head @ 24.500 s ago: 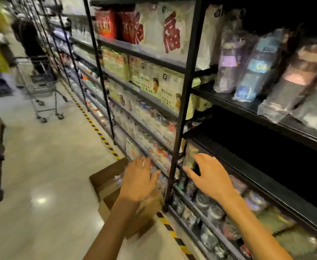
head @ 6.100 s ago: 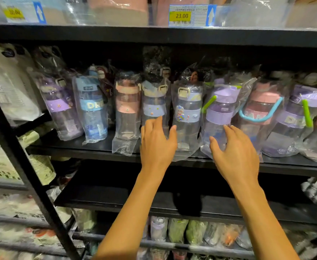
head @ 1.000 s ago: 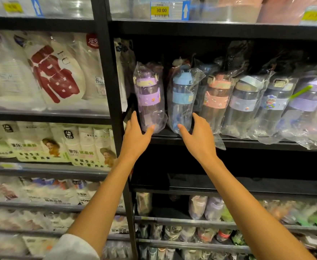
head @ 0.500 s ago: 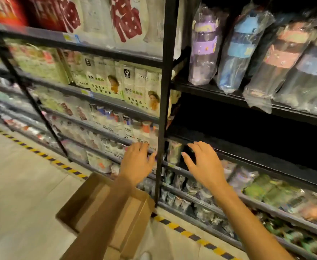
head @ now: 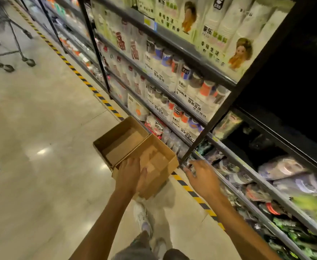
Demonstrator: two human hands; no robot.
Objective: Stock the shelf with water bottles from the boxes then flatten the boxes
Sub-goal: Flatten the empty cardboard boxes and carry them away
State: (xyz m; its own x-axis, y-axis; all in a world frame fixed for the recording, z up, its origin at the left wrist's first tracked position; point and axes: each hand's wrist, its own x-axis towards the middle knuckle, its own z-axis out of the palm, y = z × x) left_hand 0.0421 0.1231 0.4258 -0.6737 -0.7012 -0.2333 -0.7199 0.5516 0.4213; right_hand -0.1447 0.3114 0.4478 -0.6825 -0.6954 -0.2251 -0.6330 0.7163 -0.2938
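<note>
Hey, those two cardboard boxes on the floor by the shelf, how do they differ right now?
The near box has the left hand over its rim; the far box has no hand near it. The near box lies closer to the striped floor tape, the far box further out along the aisle. The near box shows folded card pieces inside; the far box shows flat inner flaps. Both are brown, open-topped, side by side, with no bottles visible inside.

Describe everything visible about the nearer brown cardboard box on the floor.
The nearer brown cardboard box is plain corrugated card, open-topped, with loose cardboard pieces inside and no bottles visible. It sits on the pale floor against a second open box, beside the striped floor tape. The left hand reaches over its near edge; contact is unclear.
</note>
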